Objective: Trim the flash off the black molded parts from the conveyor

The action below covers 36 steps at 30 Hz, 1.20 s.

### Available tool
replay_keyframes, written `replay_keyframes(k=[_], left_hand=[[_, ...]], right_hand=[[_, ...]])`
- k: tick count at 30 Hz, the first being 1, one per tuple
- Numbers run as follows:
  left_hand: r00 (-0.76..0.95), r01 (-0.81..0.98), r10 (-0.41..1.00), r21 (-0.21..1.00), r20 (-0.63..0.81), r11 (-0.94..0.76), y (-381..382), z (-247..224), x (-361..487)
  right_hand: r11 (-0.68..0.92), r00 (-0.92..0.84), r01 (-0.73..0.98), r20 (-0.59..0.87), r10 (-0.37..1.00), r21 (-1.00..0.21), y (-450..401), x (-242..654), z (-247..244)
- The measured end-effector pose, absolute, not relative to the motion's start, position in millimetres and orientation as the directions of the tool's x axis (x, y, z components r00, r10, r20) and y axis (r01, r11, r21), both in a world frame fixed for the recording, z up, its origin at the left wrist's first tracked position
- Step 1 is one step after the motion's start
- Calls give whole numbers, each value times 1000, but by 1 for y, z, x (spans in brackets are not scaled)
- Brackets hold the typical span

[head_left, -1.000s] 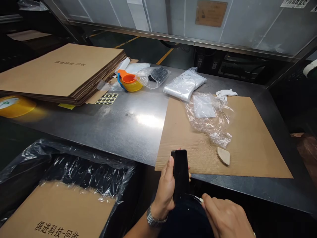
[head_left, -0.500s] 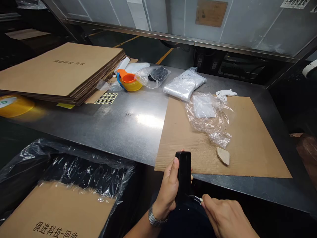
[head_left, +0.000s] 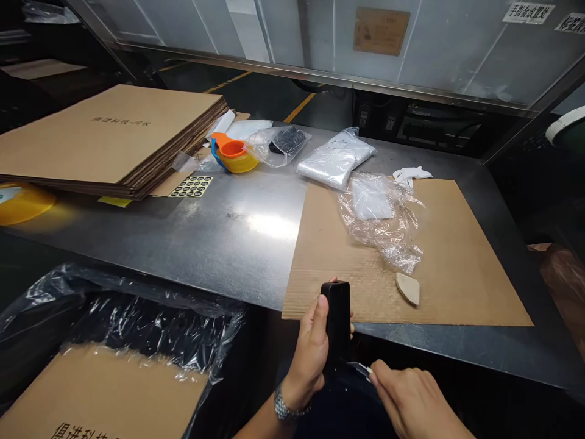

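My left hand (head_left: 311,344) is wrapped around a long black plastic part (head_left: 337,317), holding it upright past the table's front edge. The thumb lies along its side, and other fingertips show at the far side. In my right hand (head_left: 411,390) is a small knife (head_left: 361,368) with a thin metal blade, pinched near its front. The blade tip meets or nearly meets the lower right edge of the part; exact contact is hard to see. Most of the knife's handle is hidden in the fist. Small pale specks show below the part.
A cardboard sheet (head_left: 439,256) bears a beige pad (head_left: 407,289), crumpled clear plastic (head_left: 379,213) and a white glove (head_left: 411,175). Wrapped bags (head_left: 337,160), a tape roll (head_left: 241,163) and stacked cardboard (head_left: 109,134) lie farther back. A lined bin (head_left: 223,341) stands at lower left.
The black part has turned slightly, so its recessed face shows less. The knife stays at its lower right edge. The camera view has shifted a little.
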<state>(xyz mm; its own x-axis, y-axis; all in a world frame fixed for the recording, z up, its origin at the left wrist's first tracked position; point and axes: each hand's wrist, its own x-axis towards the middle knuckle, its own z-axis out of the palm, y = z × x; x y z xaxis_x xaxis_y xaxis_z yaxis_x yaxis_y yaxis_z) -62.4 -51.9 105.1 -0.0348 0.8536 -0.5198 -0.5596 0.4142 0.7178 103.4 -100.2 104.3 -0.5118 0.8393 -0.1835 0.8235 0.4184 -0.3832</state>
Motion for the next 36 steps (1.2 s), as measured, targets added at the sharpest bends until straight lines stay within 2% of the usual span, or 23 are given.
replay_keyframes(k=[2, 4, 6, 7, 9, 11, 13, 14, 15, 16, 17, 19, 20, 23, 25, 27, 28, 30, 33, 36], left_hand=[[-38, -586, 867, 714, -498, 384, -52, 104, -62], [-37, -640, 881, 688, -471, 341, -52, 103, -62], [-39, -690, 889, 655, -456, 306, -50, 103, -62], [-39, -710, 889, 638, -456, 296, -49, 103, -63], [-24, -743, 877, 596, -479, 305, -47, 102, -63], [25, -771, 846, 529, -532, 356, -45, 102, -63], [122, -783, 788, 429, -604, 450, -43, 100, -64], [166, -786, 755, 378, -635, 490, -43, 99, -64], [212, -784, 721, 326, -660, 529, -43, 99, -65], [259, -776, 690, 279, -676, 565, -43, 98, -64], [303, -765, 664, 241, -684, 598, -44, 97, -64], [373, -732, 620, 192, -690, 654, -45, 96, -62], [404, -713, 600, 174, -691, 680, -46, 96, -60], [447, -679, 558, 142, -699, 721, -49, 95, -56], [470, -653, 532, 128, -704, 746, -50, 95, -54], [500, -622, 511, 120, -699, 773, -51, 94, -52], [522, -613, 502, 106, -690, 783, -52, 93, -51], [531, -629, 503, 80, -682, 774, -53, 92, -49], [441, -689, 539, 114, -718, 716, -56, 91, -46], [371, -692, 560, 182, -741, 699, -59, 92, -44]], right_hand=[[195, -468, 771, -332, 819, -606, -99, 103, 106], [-141, -491, 585, -488, 722, -798, -100, 102, 104], [-409, -587, 347, -535, 607, -844, -102, 99, 98], [-486, -635, 254, -523, 569, -836, -104, 97, 95], [-556, -683, 127, -479, 551, -821, -106, 97, 90], [-567, -646, 85, -479, 595, -819, -101, 103, 89], [-464, -464, 187, -494, 735, -866, -89, 118, 90], [-360, -315, 330, -462, 829, -872, -80, 129, 90], [-248, -155, 513, -373, 915, -822, -70, 142, 89], [-152, -10, 710, -225, 974, -688, -59, 156, 87], [-125, 101, 861, -74, 992, -493, -47, 170, 84], [-164, 195, 942, 80, 978, -293, -28, 195, 75], [-179, 212, 952, 111, 971, -248, -20, 203, 70], [-167, 199, 969, 172, 965, -183, -14, 205, 67], [-70, 121, 974, 230, 966, -217, -23, 187, 76], [178, -71, 904, 273, 959, -389, -40, 159, 93], [336, -218, 787, 277, 936, -517, -50, 142, 102], [508, -455, 597, 259, 852, -621, -66, 112, 118], [612, -560, 510, 306, 770, -604, -77, 81, 126], [613, -570, 524, 291, 768, -591, -77, 74, 122]])
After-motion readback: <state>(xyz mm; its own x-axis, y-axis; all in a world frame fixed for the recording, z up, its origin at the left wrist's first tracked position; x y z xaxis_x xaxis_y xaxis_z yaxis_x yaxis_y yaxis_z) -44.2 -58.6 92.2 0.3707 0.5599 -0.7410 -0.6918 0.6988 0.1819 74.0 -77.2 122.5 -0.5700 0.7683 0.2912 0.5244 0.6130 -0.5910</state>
